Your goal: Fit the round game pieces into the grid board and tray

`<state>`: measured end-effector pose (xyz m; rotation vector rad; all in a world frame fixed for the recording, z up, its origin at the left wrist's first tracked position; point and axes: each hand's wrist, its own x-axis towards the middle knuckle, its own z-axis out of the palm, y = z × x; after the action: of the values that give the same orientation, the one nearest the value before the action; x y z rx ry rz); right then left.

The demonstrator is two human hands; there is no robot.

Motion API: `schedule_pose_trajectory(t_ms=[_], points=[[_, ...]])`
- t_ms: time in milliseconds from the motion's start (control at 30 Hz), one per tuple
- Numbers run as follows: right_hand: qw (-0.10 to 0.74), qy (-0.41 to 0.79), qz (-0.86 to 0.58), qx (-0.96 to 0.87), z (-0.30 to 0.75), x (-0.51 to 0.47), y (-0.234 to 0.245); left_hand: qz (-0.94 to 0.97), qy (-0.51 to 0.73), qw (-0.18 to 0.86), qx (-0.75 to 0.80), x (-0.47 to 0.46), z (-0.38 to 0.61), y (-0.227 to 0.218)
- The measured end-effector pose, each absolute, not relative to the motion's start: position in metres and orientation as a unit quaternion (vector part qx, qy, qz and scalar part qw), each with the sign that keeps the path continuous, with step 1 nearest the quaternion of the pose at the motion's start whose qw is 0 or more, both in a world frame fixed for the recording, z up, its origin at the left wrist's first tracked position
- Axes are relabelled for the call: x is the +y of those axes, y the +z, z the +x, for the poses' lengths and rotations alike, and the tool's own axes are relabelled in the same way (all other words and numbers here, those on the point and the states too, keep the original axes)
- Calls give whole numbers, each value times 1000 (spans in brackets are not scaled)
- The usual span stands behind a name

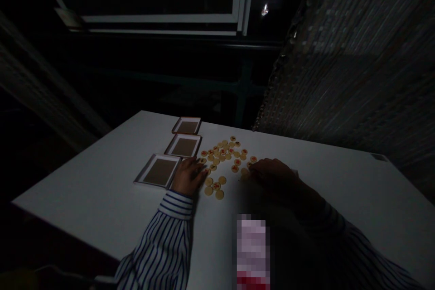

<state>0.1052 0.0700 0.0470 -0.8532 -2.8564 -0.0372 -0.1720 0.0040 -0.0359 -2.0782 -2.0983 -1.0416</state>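
Observation:
Many small round tan game discs (224, 154), several with red marks, lie scattered on a white table (102, 190). My left hand (189, 175) rests palm down at the left edge of the pile, fingers stretched toward the discs and touching them. My right hand (272, 173) lies in shadow at the pile's right side, fingers curled over the nearest discs; whether it holds one is hidden. Both arms wear striped sleeves.
Three shallow square trays lie in a row left of the discs: near (159, 171), middle (183, 145), far (186, 125). A blurred pink and red object (252, 249) sits at the table's near edge. A dark window and a curtain (356, 54) stand behind the table.

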Motion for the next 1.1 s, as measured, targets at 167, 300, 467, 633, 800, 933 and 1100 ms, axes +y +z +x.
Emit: schedule_pose_trajectory(t_ms=[167, 300, 467, 633, 800, 933, 1100], points=[[104, -4, -268, -958, 92, 67, 43, -684, -286, 22, -670, 7, -172, -42], [111, 0, -254, -961, 82, 62, 43, -691, -275, 36, -668, 9, -172, -45], [85, 11, -266, -960, 69, 56, 48, -699, -268, 44, -662, 10, -171, -47], [70, 21, -269, -960, 64, 52, 50, -701, -265, 44, -660, 11, -170, -48], [94, 0, -263, -960, 63, 49, 47, -699, -265, 41, -664, 12, -169, -51], [97, -6, -250, -963, 64, 52, 39, -698, -266, 43, -663, 12, -170, -52], [111, -12, -251, -961, 67, 51, 36, -702, -251, 19, -666, 12, -171, -51]])
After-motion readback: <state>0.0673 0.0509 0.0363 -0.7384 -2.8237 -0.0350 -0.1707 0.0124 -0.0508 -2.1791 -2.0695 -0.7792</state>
